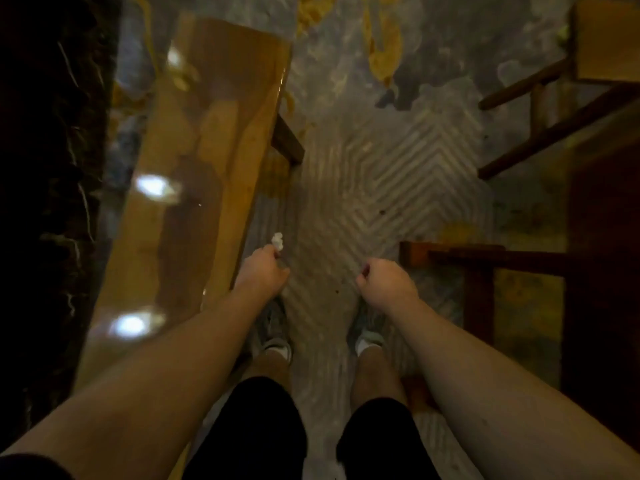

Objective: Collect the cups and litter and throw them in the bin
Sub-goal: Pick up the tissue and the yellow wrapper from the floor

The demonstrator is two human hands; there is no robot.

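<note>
Head view, looking straight down: your left hand [265, 271] pinches a small crumpled white scrap of litter [278, 241] at the fingertips, just beside the edge of the glass-topped table [194, 140] and above the patterned rug [367, 188]. Your right hand [386, 280] is curled into a loose fist; whether it holds anything cannot be told. Risk: the pinch is shallow, with most of the scrap protruding, so a swing of the arm could drop it onto the rug, where the pale weave would hide it. The wooden chairs [485, 261] to your right narrow the passage. The scrap looks light, wadded, tissue-like. No cups or bin are in view.
</note>
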